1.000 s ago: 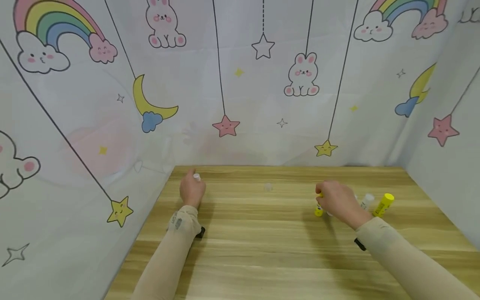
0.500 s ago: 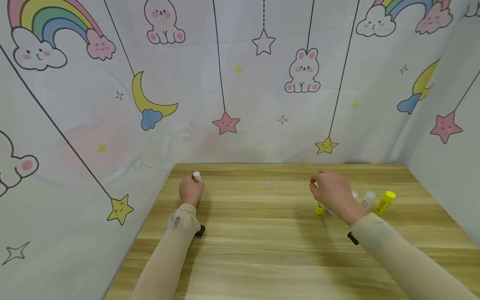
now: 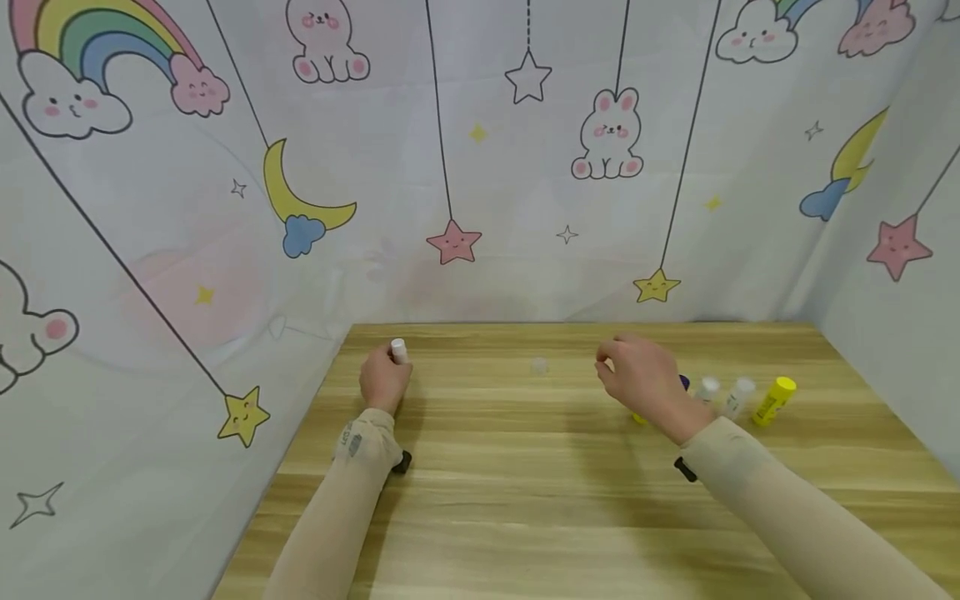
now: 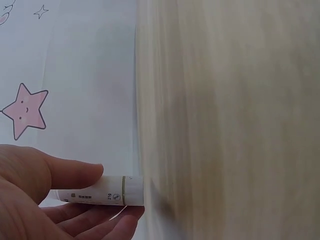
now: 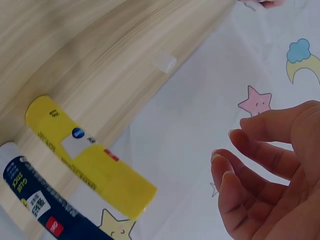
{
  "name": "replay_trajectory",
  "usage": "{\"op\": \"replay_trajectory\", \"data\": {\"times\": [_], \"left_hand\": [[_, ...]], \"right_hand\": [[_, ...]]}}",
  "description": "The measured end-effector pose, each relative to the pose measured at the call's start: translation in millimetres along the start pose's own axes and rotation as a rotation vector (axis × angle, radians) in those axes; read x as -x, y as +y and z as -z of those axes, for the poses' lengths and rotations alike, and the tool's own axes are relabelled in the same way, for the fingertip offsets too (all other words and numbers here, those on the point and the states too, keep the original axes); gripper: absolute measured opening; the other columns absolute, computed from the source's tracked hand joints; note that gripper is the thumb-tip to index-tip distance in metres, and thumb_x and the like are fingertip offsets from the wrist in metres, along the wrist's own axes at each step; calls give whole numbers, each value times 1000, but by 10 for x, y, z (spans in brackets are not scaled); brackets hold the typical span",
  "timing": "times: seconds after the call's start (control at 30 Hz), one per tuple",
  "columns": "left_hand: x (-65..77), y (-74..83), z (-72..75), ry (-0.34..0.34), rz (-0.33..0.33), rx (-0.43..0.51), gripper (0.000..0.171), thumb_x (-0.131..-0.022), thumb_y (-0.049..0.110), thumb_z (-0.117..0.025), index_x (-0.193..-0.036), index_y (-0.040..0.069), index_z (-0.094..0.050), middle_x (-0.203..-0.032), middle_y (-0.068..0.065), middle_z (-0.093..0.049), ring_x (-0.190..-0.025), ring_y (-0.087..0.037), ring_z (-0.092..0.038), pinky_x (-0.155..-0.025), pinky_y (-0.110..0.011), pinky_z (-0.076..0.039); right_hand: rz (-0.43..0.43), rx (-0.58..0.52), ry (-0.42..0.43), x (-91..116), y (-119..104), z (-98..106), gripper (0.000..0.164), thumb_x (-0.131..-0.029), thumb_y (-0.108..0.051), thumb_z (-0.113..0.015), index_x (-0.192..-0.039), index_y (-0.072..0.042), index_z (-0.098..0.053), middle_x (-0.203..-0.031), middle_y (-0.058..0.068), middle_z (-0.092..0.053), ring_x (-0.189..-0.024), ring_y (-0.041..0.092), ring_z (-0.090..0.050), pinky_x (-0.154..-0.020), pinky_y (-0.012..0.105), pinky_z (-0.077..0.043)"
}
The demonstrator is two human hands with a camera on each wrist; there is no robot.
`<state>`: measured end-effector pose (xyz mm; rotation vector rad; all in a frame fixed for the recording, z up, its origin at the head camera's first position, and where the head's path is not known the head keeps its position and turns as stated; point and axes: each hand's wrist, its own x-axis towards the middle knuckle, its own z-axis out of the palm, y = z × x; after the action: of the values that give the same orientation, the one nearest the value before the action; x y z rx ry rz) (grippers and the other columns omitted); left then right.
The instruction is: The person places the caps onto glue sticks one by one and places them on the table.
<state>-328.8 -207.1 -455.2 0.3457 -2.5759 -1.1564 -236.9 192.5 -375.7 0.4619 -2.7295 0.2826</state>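
My left hand (image 3: 385,379) grips a white glue stick (image 3: 400,351) near the far left corner of the table. In the left wrist view the thumb lies on one side of the white glue stick (image 4: 100,191), with fingers on the other. My right hand (image 3: 643,375) holds nothing, its fingers loosely bent above the table. Below it a yellow glue stick (image 5: 92,157) stands beside a dark blue one (image 5: 42,197). From the head view, the right hand hides most of both.
Right of that hand stand a white stick (image 3: 707,389), a whitish translucent stick (image 3: 739,397) and another yellow stick (image 3: 776,401). A small translucent cap-like piece (image 3: 539,366) lies between the hands. A printed curtain (image 3: 510,283) hangs behind the wooden table (image 3: 495,483).
The right hand has come off the yellow glue stick and moved up and left, uncovering the dark blue stick's top. The left hand keeps its grip, and more of its white stick shows.
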Motion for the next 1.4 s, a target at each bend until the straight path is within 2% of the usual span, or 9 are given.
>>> {"op": "replay_trajectory", "data": {"times": [0.27,0.43,0.73,1.17,1.4], "left_hand": [[65,124,48,24,-64,-9,31,-89,11,-69,-118,0,-67,-106,-19,-70,-95,-36,-66,-82,-51,-52],[119,220,70,28,-71,-8,31,-89,13,-69,-118,2,-68,-105,-17,-70,-94,-34,-66,-81,-50,-52],[204,373,98,24,-102,18,29,-90,12,-68,-117,4,-69,-102,-15,-70,-91,-33,-66,-79,-50,-52],[304,514,62,1,-131,28,32,-90,13,-71,-121,6,-68,-104,-13,-70,-92,-32,-66,-78,-49,-53],[344,534,37,-11,-143,19,32,-89,15,-72,-120,8,-69,-104,-12,-71,-91,-30,-67,-78,-48,-53]], "right_hand": [[16,-26,-36,-94,-110,-120,9,-91,-19,-73,-97,-13,-76,-86,2,-62,-61,14,-53,-46,31,-44],[17,-39,-70,-142,-137,-232,10,-92,-18,-72,-99,-12,-75,-90,4,-64,-61,14,-54,-45,30,-43],[11,-46,-82,-210,-155,-364,15,-91,-18,-73,-103,-10,-76,-95,5,-66,-72,19,-61,-54,35,-51],[-13,-66,-157,-371,-235,-569,19,-93,-17,-69,-110,-9,-74,-101,7,-68,-78,21,-62,-58,36,-52],[-24,-76,-203,-444,-242,-695,19,-92,-15,-69,-109,-8,-74,-103,8,-71,-80,22,-65,-59,37,-53]]}}
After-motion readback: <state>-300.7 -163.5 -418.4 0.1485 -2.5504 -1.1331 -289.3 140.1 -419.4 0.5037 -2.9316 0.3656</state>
